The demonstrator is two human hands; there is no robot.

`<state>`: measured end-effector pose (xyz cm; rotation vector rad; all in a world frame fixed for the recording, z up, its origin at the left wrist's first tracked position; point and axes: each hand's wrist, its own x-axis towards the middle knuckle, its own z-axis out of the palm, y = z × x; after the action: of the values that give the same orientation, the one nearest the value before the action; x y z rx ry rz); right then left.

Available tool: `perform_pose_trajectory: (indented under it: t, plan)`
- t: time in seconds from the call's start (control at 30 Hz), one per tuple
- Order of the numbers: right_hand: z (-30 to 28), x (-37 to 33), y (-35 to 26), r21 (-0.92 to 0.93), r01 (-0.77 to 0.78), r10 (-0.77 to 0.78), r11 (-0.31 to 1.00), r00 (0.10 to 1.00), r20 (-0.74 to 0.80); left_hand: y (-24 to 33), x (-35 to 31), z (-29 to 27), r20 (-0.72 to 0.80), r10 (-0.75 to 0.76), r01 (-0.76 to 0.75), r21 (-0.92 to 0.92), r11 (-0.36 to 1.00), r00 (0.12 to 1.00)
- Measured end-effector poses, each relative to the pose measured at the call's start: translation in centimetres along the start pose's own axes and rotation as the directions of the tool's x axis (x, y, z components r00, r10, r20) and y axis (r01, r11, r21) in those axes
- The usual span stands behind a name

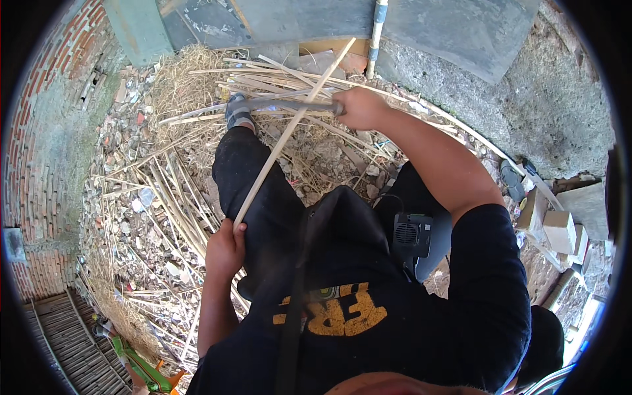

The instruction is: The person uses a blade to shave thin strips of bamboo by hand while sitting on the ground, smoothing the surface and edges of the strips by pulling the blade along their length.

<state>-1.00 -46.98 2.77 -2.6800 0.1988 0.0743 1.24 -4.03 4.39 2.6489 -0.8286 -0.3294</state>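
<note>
My left hand (225, 249) is closed around the lower end of a long pale bamboo strip (268, 163). The strip slants up and away to the right, past my left knee. In my right hand (362, 109) is the handle of a machete, its long grey blade (280, 103) pointing left toward my sandalled left foot (238, 113). Blade and strip cross a little left of my right fist; whether they touch I cannot tell. The fingertips of my right hand are hidden behind the fist.
Loose bamboo strips (263, 82) lie piled beyond my feet, and more (176, 197) at my left. Straw-like shavings (187, 82) cover rubble. Brick wall (43, 145) stands left, rough concrete wall (487, 112) right, with a pipe (376, 36) ahead. Pale blocks (559, 230) sit at right.
</note>
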Motion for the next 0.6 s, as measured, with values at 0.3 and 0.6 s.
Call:
perform_pose_trajectory:
  t: [0.3,0.6]
  plan:
    - [-0.5,-0.2,-3.1,-0.124,0.139,-0.140,0.983,0.990,-0.003,-1.2,0.2,1.4,-0.049,0.006,-0.012,-0.113,0.993,0.999]
    - [-0.7,0.6,0.4,-0.025,0.072,-0.076,0.997,0.980,-0.183,-1.1,0.0,1.4,-0.063,0.005,-0.011,-0.089,0.996,0.998]
